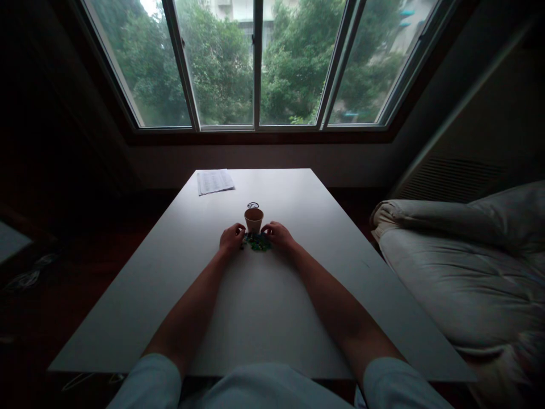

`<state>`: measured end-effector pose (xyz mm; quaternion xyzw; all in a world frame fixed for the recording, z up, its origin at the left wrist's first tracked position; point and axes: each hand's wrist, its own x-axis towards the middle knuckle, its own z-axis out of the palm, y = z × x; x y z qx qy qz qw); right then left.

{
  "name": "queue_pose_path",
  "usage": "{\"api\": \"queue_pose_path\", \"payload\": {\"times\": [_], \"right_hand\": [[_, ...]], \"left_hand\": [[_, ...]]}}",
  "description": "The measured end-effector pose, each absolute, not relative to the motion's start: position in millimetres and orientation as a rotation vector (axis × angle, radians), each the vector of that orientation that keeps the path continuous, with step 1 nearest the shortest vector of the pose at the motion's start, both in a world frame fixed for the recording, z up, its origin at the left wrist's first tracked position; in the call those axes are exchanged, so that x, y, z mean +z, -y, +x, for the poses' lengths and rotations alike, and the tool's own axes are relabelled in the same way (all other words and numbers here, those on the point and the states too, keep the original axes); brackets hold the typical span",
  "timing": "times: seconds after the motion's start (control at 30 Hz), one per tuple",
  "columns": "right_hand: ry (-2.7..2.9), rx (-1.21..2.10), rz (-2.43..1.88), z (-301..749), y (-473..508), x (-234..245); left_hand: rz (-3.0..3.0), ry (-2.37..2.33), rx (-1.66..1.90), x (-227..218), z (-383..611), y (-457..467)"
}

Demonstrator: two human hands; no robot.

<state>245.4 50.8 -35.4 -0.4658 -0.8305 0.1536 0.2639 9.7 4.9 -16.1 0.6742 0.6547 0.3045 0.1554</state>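
Note:
A paper cup (254, 220) with a brown inside stands upright on the white table (264, 312), between my two hands. Right in front of it lies a heap of small green and dark shiny pieces (259, 243), too small to name surely. My left hand (232, 237) rests at the heap's left edge, its fingers curled in and thumb and forefinger close together near the cup. On the other side my right hand (279, 233) bends its fingers in a pinch by the cup's lower right. Whatever either pinch holds is too small to make out.
Just behind the cup is a thin dark loop (252, 205). Printed sheets of paper (215, 182) lie at the table's far left corner. A padded, light-coloured seat or folded bedding (460, 272) stands along the right. Windows (255, 68) are beyond the far edge.

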Motion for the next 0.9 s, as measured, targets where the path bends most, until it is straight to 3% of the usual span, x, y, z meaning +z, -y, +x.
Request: {"api": "queue_pose_path", "payload": {"times": [0.57,0.9], "right_hand": [[2.195,0.262,-1.316,241,-45,-34],[1.698,0.285,-1.254,243,-39,-14]], "left_hand": [[1.926,-1.864,0.935,-14,11,-3],[1.966,-1.863,0.892,-16,11,-2]]}}
